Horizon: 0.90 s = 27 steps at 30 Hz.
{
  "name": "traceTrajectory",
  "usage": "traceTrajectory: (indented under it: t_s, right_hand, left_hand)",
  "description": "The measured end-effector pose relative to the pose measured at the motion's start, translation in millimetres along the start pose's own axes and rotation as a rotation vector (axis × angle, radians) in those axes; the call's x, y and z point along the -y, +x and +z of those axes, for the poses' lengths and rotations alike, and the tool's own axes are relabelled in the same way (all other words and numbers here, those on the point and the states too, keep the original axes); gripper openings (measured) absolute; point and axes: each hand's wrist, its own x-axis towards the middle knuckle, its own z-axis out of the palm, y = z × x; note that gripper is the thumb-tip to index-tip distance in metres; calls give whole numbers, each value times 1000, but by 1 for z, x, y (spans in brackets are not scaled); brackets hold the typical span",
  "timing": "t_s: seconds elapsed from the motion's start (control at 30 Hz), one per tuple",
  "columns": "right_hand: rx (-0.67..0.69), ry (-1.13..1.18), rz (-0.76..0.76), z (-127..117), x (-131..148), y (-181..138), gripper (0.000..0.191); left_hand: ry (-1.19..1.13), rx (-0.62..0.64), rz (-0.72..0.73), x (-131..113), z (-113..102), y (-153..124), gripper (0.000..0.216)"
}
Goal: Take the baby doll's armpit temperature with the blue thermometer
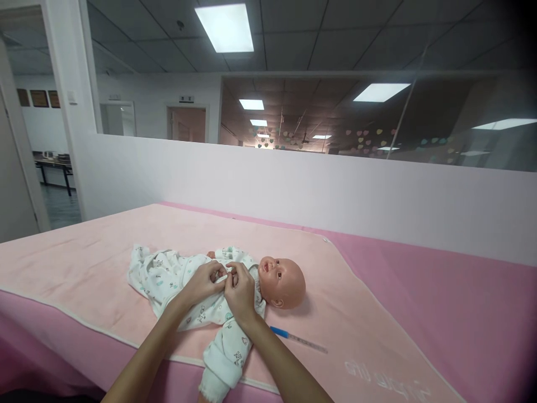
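A baby doll (pixel 283 282) lies on its back with its head to the right. It wears a white printed outfit (pixel 168 274) with long sleeves and legs. At the chest, my left hand (pixel 207 281) pinches the front of the outfit. My right hand (pixel 241 285) is closed on the same cloth right beside it, nearer the doll's neck. The fingertips of both hands nearly meet, and what lies between them, perhaps a fastening, is too small to make out. One sleeve (pixel 229 350) hangs toward me over the mat's front edge.
Under the doll is a peach mat (pixel 369 336) on a pink cover (pixel 474 313). A thin stick with a blue end and a clear, marked body (pixel 308 342) lies near my right forearm. Behind stands a white half wall (pixel 293 184) with glass above; a doorway (pixel 50 140) opens at left.
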Motion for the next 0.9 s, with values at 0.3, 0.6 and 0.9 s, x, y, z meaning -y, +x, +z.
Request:
traceTrajectory:
  t_s: [0.3, 0.6, 0.9]
  right_hand:
    - [39, 21, 19, -1, 1, 3, 25]
    - [54, 27, 14, 0, -2, 3, 22]
    - [65, 57, 17, -1, -1, 2, 17]
  left_hand:
    - [176, 130, -42, -3, 1, 9, 16]
    - [-238, 287, -84, 5, -10, 4, 13]
    - [-435, 299, -92, 0, -14, 1, 11]
